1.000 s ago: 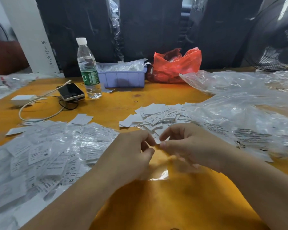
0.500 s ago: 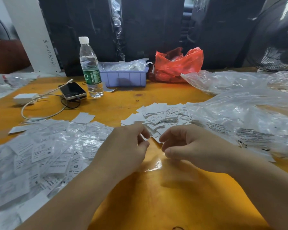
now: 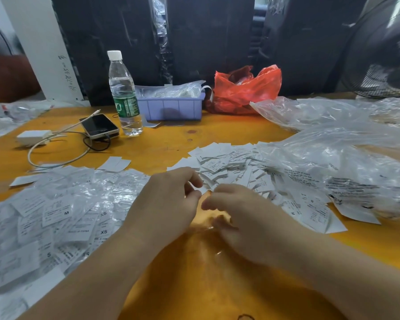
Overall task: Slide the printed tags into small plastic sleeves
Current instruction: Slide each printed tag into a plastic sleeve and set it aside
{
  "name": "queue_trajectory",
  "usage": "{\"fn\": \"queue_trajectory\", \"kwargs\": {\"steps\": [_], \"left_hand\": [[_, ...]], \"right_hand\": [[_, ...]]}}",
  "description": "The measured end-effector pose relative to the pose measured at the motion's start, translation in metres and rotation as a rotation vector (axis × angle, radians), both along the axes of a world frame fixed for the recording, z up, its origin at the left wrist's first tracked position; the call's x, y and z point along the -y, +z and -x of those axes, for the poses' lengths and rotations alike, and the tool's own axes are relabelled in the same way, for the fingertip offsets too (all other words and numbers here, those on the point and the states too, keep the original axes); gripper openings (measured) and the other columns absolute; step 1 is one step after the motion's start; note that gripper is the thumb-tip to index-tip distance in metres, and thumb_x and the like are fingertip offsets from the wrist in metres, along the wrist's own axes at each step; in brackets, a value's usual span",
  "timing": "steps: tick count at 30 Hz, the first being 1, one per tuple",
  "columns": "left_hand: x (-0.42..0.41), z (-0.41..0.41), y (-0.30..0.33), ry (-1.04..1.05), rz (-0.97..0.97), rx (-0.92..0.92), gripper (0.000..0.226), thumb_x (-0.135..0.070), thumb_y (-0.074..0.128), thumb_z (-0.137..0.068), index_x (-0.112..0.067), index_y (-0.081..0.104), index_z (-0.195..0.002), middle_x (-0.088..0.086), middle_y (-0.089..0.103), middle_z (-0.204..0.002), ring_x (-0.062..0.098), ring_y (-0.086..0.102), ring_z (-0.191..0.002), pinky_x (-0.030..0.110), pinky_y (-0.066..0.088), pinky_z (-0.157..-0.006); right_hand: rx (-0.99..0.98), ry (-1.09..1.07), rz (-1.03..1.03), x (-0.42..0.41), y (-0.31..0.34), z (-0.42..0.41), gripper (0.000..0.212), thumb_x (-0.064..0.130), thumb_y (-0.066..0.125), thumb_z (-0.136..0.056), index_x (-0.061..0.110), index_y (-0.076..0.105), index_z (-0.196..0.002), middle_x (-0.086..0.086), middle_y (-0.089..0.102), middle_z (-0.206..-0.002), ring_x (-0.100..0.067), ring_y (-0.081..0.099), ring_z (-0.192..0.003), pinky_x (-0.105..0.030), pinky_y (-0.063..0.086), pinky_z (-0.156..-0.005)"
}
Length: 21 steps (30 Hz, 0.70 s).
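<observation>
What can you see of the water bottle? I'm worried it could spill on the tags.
The bottle is clear plastic with a white cap screwed on and a green label round its lower half. It looks partly full, though the level is hard to tell. It stands upright on the orange table at the far side, between the phone and the lilac tray, apart from the tags. Neither hand touches it.

Both forearms reach in from the lower edge and meet mid-frame. The left hand (image 3: 169, 202) is knuckles-up, thumb and forefinger pinched together. The right hand (image 3: 243, 218) sits just beside it, fingers curled under, blurred, apparently gripping something thin.
</observation>
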State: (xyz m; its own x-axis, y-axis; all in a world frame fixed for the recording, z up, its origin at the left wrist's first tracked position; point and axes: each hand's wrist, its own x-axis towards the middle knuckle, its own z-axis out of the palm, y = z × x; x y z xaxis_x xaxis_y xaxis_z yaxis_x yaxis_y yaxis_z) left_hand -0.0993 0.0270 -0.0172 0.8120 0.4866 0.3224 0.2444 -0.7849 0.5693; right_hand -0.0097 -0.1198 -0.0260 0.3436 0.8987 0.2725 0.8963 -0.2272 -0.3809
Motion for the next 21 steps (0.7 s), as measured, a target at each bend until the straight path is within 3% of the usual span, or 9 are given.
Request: {"fn": "queue_trajectory", "kwargs": {"steps": [3,7,9,12,15,17,21], "left_hand": [[-0.001,-0.001,0.001,0.022,0.008,0.026,0.011,-0.023,0.064,-0.088,-0.034,0.066,-0.091,-0.015,0.064,-0.076,0.0,0.056,-0.062,0.014,0.036,-0.051],[-0.001,0.0,0.002,0.012,0.033,0.109,0.012,-0.022,0.066,-0.088,-0.034,0.066,-0.089,-0.017,0.063,-0.074,-0.007,0.055,-0.071,0.006,0.04,-0.057],[0.001,-0.001,0.003,0.003,0.077,0.155,0.012,-0.024,0.066,-0.088,-0.036,0.064,-0.086,-0.018,0.062,-0.073,-0.002,0.058,-0.07,0.007,0.042,-0.057],[0.003,-0.001,0.003,-0.004,0.148,0.221,0.015,-0.023,0.066,-0.088,-0.037,0.062,-0.083,-0.02,0.063,-0.073,0.009,0.061,-0.061,0.015,0.047,-0.056],[0.005,0.0,0.005,-0.016,0.14,0.245,0.016,-0.022,0.064,-0.089,-0.036,0.061,-0.083,-0.027,0.061,-0.081,0.01,0.061,-0.06,0.015,0.046,-0.055],[0.005,0.001,0.005,-0.021,0.118,0.236,0.014,-0.022,0.065,-0.089,-0.035,0.062,-0.085,-0.021,0.062,-0.078,0.008,0.06,-0.064,0.014,0.047,-0.059],[0.006,0.0,0.003,-0.024,0.1,0.207,0.013,-0.023,0.065,-0.09,-0.036,0.062,-0.089,-0.019,0.061,-0.075,0.005,0.058,-0.069,0.016,0.047,-0.062]], "right_hand": [[0.271,0.085,0.076,-0.009,-0.009,0.014,0.028,0.011,0.043,-0.092,0.017,0.057,-0.115,-0.001,0.051,-0.111,-0.02,0.043,-0.099,-0.037,0.043,-0.083],[0.329,0.012,0.055,-0.012,-0.007,0.011,0.025,0.009,0.052,-0.084,0.012,0.057,-0.108,-0.006,0.052,-0.102,-0.024,0.045,-0.09,-0.04,0.044,-0.078],[0.322,-0.048,0.032,-0.012,-0.006,0.007,0.026,0.01,0.054,-0.085,0.013,0.057,-0.111,-0.005,0.052,-0.103,-0.024,0.046,-0.093,-0.038,0.043,-0.08],[0.246,-0.109,-0.034,-0.012,-0.001,0.003,0.018,0.017,0.049,-0.093,0.017,0.056,-0.11,0.001,0.051,-0.102,-0.019,0.046,-0.096,-0.034,0.04,-0.083],[-0.004,-0.129,-0.096,0.0,0.012,-0.008,0.004,0.026,0.056,-0.092,0.026,0.059,-0.09,0.013,0.05,-0.079,-0.003,0.048,-0.077,-0.024,0.037,-0.066],[-0.146,-0.066,0.065,0.012,0.023,-0.017,0.007,0.038,0.064,-0.086,0.031,0.061,-0.085,0.013,0.051,-0.075,-0.001,0.049,-0.073,-0.019,0.036,-0.061],[-0.154,-0.002,0.377,0.019,0.03,-0.024,0.031,0.052,0.072,-0.074,0.039,0.063,-0.1,0.018,0.052,-0.093,0.002,0.051,-0.085,-0.023,0.047,-0.075]]}}
